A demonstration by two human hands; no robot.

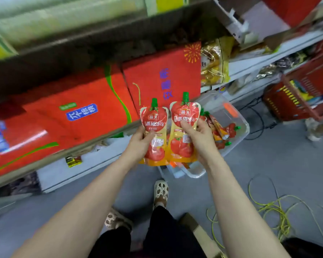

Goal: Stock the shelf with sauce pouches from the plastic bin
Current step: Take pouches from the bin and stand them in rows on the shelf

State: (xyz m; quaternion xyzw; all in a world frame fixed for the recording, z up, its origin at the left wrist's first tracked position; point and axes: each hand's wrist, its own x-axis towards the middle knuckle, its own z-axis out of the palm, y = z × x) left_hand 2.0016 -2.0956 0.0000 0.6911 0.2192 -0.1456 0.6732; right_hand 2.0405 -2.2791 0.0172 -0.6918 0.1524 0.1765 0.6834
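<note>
Sauce pouches: your left hand (138, 144) has its fingers closed on the left pouch (155, 135), upright, cap up. Just beside it, your right hand (199, 136) grips the right pouch (184, 131). Both are above the plastic bin (233, 127), near the shelf (63, 151) edge.

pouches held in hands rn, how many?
2: one pouch in the left hand, another pouch in the right hand. More lie in the bin.
</note>
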